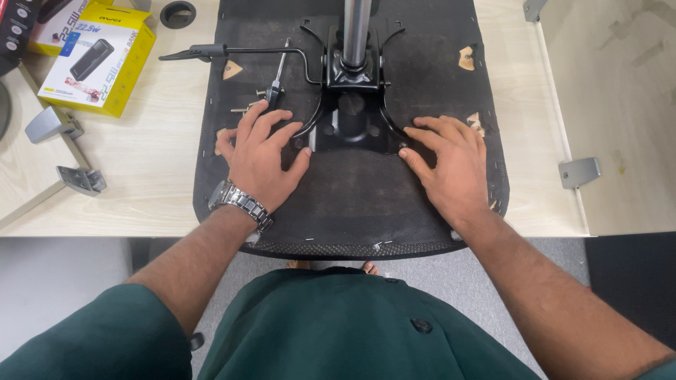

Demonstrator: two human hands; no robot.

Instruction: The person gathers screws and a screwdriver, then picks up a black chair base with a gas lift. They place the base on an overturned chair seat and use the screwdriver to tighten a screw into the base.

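We press our left hand and right hand, fingers spread flat and gripping nothing, on the upturned chair seat lying on the tabletop, either side of its black metal mechanism.

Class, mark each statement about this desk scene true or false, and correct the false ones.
1. Both hands lie flat on the upturned chair seat. True.
2. The left hand wears a wristwatch. True.
3. The right hand grips a screwdriver. False: it holds nothing; the screwdriver lies on the seat beyond the left hand.
4. A yellow box sits on the right of the desk. False: it is on the left.
5. A metal column rises from the black bracket. True.
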